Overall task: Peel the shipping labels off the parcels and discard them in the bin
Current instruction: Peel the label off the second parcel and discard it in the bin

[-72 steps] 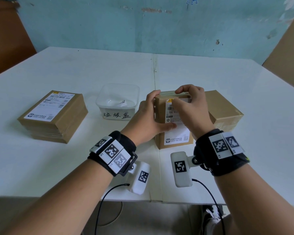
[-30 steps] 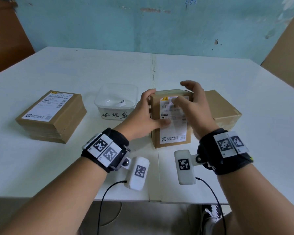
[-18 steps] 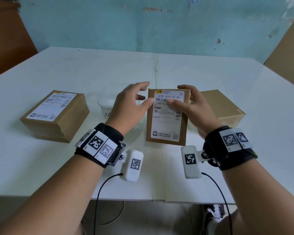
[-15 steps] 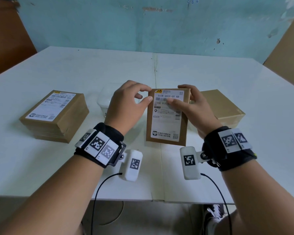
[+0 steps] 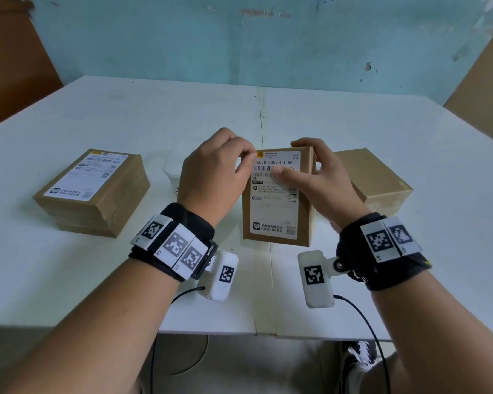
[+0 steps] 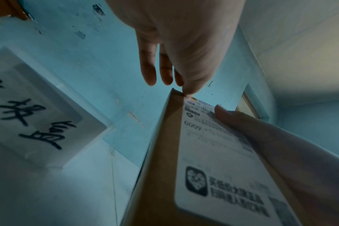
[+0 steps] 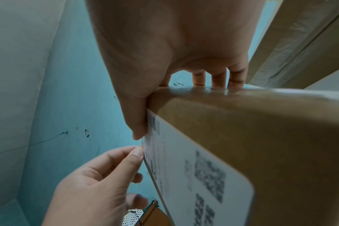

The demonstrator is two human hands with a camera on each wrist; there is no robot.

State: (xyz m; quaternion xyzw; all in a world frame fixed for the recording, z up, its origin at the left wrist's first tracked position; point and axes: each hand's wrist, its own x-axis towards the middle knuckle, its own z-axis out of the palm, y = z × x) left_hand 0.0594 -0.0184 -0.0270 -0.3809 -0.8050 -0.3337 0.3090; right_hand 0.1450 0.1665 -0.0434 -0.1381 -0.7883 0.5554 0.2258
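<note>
A brown cardboard parcel (image 5: 279,194) stands tilted on its near edge at the middle of the white surface (image 5: 125,120), its face turned toward the person. The right hand (image 5: 322,177) is clamped round the parcel's right side, fingers over the far top edge and thumb pressed flat on the white shipping label (image 5: 275,191). The label reads "502B G009-00 A8" above a barcode, "G009" lower down, with a logo and a QR code along the bottom. The left hand (image 5: 214,172) has thumb and forefinger together at the label's top left corner, by a small yellow mark; whether the corner is lifted cannot be told. Behind that hand sits the translucent plastic bin (image 6: 29,107), with handwritten black Chinese characters on a white tag. At the left lies a second brown parcel with a white label (image 5: 94,191); at the right, a plain brown parcel (image 5: 379,177).
</note>
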